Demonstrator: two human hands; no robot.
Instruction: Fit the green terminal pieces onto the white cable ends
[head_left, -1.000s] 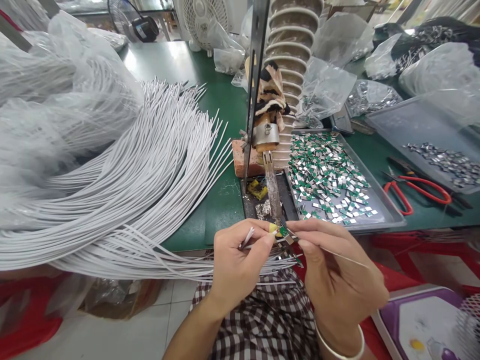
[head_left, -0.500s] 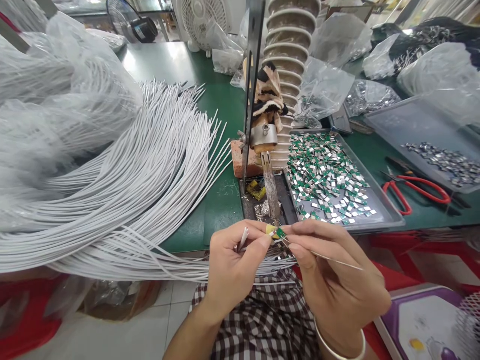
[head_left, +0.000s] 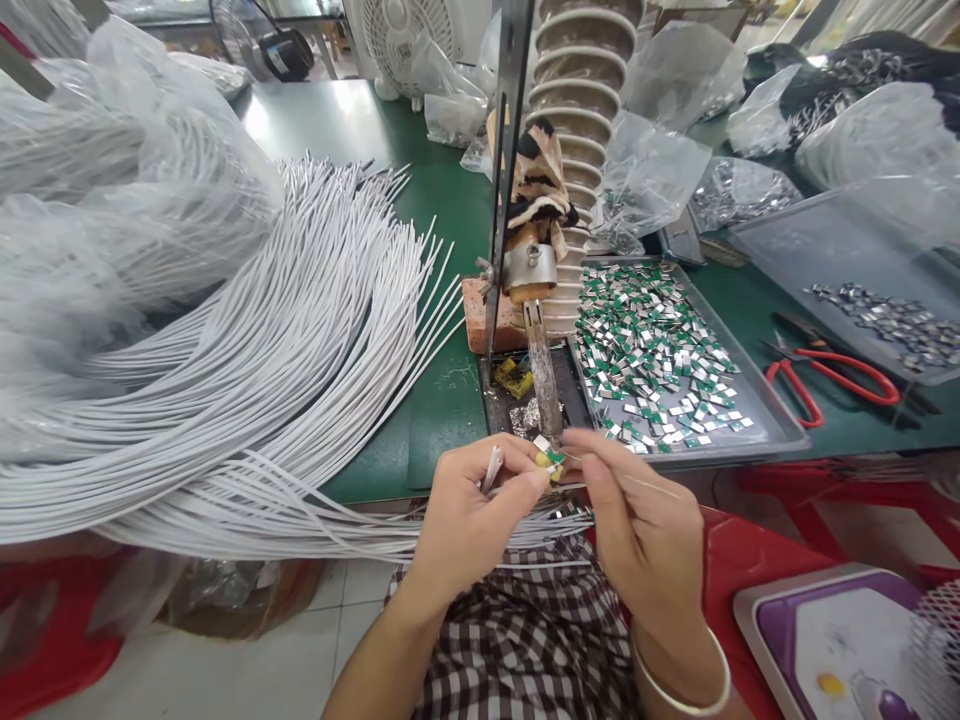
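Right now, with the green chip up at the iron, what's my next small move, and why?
Probably feed the thin wire in the right hand onto the green chip: the left hand pinches the chip and the white cable right under the iron tip, with the wire's end beside them.

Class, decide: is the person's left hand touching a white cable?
Touching. The head view shows the left hand closed around the white cable, whose end pokes up out of the grip.
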